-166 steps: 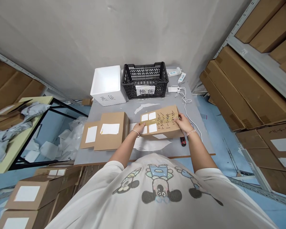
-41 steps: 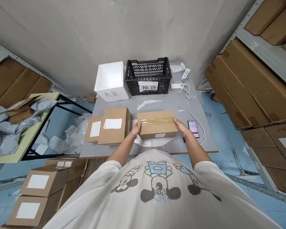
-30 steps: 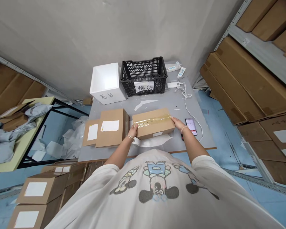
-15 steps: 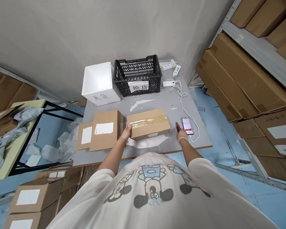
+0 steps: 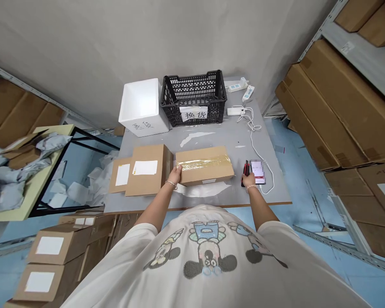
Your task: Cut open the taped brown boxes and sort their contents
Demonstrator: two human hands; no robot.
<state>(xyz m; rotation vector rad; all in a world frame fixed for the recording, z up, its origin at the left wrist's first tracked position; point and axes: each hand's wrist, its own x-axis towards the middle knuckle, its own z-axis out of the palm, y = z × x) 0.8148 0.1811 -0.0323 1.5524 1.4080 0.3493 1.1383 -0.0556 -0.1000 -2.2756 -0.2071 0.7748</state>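
A closed cardboard box (image 5: 204,167) lies on the grey table (image 5: 199,141), with a strip of clear packing tape (image 5: 202,162) along its top. My left hand (image 5: 176,174) rests on the box's left end. My right hand (image 5: 249,181) is off the box, and its fingers are around a black-and-red utility knife (image 5: 244,173). Right beside that hand lies a smartphone (image 5: 258,172) with a blurred screen. A white sheet (image 5: 205,190) sticks out under the box's near side.
Another labelled cardboard box (image 5: 146,170) stands left of the taped box. Behind are a white foam box (image 5: 141,105), a black plastic crate (image 5: 192,96), a power strip (image 5: 236,87) and a white cable (image 5: 253,137). Shelves of cartons (image 5: 340,107) stand right; a side table with grey mailers (image 5: 13,167) stands left.
My right hand has left the box for the knife, which now sits left of the phone instead of below it. The box shows its taped face, no longer the handwritten one.
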